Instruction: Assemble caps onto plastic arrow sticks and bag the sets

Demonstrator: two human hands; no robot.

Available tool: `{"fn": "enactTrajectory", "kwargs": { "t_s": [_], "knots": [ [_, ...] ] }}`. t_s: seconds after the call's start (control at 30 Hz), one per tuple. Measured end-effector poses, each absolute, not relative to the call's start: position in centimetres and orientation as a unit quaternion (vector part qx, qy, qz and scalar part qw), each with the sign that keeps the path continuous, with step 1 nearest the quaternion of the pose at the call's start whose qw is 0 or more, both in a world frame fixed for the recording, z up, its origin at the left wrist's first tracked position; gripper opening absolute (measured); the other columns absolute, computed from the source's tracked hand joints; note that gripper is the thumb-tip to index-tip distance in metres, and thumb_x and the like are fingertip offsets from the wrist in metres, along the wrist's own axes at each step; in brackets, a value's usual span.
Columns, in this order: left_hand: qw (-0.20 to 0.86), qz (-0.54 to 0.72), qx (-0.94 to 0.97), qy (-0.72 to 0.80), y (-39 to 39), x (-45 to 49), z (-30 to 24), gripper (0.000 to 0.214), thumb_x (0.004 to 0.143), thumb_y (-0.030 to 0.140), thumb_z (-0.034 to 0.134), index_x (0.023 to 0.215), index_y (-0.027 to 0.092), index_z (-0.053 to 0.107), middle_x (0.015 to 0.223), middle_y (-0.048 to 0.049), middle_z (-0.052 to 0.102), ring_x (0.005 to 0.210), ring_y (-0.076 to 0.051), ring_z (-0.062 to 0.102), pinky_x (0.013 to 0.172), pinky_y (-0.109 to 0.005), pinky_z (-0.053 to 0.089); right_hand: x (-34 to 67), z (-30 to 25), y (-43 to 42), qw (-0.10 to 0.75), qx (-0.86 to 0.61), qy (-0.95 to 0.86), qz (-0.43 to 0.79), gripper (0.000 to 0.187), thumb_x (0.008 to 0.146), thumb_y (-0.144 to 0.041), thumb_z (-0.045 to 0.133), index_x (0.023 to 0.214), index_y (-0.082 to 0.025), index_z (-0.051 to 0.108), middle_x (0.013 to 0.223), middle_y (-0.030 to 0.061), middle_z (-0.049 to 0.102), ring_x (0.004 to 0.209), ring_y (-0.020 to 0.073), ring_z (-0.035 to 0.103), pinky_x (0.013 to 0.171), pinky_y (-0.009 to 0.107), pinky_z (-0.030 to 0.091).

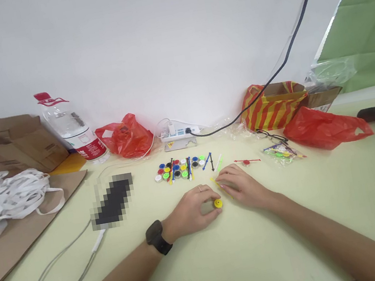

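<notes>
Pale table [299,251]: at frame centre my left hand [189,212] pinches a yellow disc [218,204], my half-curled right hand [243,186] a yellow arrow [213,180], unjoined; centre-right, one red arrow-on-disc [246,162] looks assembled, other discs [178,174] above loose.

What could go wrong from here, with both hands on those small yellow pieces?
The yellow disc is pinched at the fingertips of the left hand, so it might slip and roll away. The yellow arrow is thin, and firm pressure from the right hand could bend it. The right hand is also near the red arrow and might nudge it.
</notes>
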State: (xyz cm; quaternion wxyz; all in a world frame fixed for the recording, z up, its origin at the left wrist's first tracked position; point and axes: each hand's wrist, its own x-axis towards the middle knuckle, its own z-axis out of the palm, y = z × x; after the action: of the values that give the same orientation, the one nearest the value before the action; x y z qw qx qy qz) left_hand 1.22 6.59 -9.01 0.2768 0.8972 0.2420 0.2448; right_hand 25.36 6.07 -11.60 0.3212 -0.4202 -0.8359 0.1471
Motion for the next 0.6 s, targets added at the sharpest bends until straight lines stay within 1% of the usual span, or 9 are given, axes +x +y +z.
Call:
{"fn": "enactTrajectory", "kwargs": {
  "t_s": [0.13, 0.23, 0.33, 0.43, 0.53, 0.6],
  "knots": [
    [0.296, 0.247, 0.889, 0.247, 6.7, 1.2, -9.1, 0.012, 0.092, 0.025, 0.067, 0.104, 0.023, 0.069, 0.101, -0.0061, 0.071, 0.097, -0.022, 0.065, 0.090, -0.036, 0.051, 25.4, -11.5, 6.0, 0.311, -0.425, -0.834, 0.164, 0.015, 0.101, -0.024, 0.054, 0.096, -0.023, 0.068, 0.104, 0.0081, 0.068, 0.103, 0.0254, 0.060, 0.090, 0.041, 0.051],
    [0.329, 0.253, 0.871, 0.263, 7.0, 1.2, -9.2, 0.010, 0.089, 0.026, 0.070, 0.098, 0.022, 0.068, 0.094, -0.0036, 0.070, 0.087, -0.019, 0.064, 0.082, -0.033, 0.051, 25.4, -11.3, 5.9, 0.298, -0.428, -0.836, 0.170, 0.014, 0.100, -0.021, 0.053, 0.093, -0.023, 0.064, 0.095, 0.0067, 0.067, 0.094, 0.0240, 0.060, 0.082, 0.039, 0.051],
    [0.384, 0.265, 0.834, 0.293, 7.3, 1.1, -9.5, 0.013, 0.086, 0.029, 0.074, 0.093, 0.021, 0.067, 0.085, -0.0011, 0.068, 0.078, -0.016, 0.061, 0.073, -0.029, 0.050, 25.4, -11.0, 5.7, 0.285, -0.426, -0.845, 0.156, 0.013, 0.098, -0.018, 0.051, 0.090, -0.022, 0.061, 0.091, 0.0066, 0.066, 0.088, 0.0232, 0.060, 0.077, 0.037, 0.050],
    [0.463, 0.271, 0.784, 0.314, 7.6, 1.2, -9.8, 0.022, 0.084, 0.034, 0.077, 0.094, 0.018, 0.066, 0.079, -0.0004, 0.066, 0.070, -0.014, 0.059, 0.067, -0.027, 0.050, 25.5, -11.0, 5.5, 0.289, -0.439, -0.837, 0.153, 0.012, 0.096, -0.016, 0.049, 0.089, -0.022, 0.057, 0.087, 0.0053, 0.065, 0.079, 0.0210, 0.059, 0.071, 0.034, 0.048],
    [0.530, 0.255, 0.744, 0.318, 7.7, 1.3, -10.0, 0.029, 0.082, 0.039, 0.079, 0.099, 0.017, 0.069, 0.080, -0.0017, 0.068, 0.069, -0.014, 0.061, 0.069, -0.027, 0.052, 25.6, -11.0, 5.2, 0.317, -0.466, -0.803, 0.194, 0.008, 0.094, -0.017, 0.049, 0.089, -0.023, 0.052, 0.079, 0.0007, 0.063, 0.067, 0.0174, 0.056, 0.060, 0.030, 0.044],
    [0.557, 0.242, 0.728, 0.317, 7.8, 1.3, -10.1, 0.033, 0.081, 0.039, 0.081, 0.102, 0.016, 0.070, 0.084, -0.0032, 0.070, 0.073, -0.015, 0.064, 0.073, -0.029, 0.054, 25.5, -10.9, 5.1, 0.349, -0.472, -0.778, 0.225, 0.008, 0.094, -0.018, 0.051, 0.089, -0.024, 0.051, 0.077, -0.0010, 0.061, 0.066, 0.0164, 0.057, 0.058, 0.028, 0.045]
  ]
}}
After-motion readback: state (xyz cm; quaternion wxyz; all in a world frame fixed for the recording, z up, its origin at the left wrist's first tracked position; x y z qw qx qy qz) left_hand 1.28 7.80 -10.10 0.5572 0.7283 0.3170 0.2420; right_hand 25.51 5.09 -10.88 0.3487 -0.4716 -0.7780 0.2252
